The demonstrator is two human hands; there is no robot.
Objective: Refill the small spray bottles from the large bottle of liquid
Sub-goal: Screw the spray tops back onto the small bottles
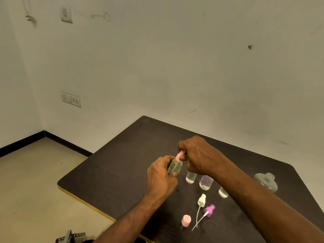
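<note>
Bottle (174,167): yellowish liquid inside, held tilted above the table (108,174).
Left hand (160,178): fingers curled round the bottle's body.
Right hand (197,156): fingertips pinching the pink sprayer (179,157) at the bottle's neck.
Table: three small open bottles, large clear bottle (267,181) far right, two loose sprayers, pink cap (186,220).

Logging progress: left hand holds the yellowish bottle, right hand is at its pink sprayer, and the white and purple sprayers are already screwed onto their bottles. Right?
Not quite. The head view shows the white sprayer and purple sprayer lying loose on the table, not on bottles. The rest holds: left hand holds the yellowish bottle, right hand at its pink sprayer.
</note>
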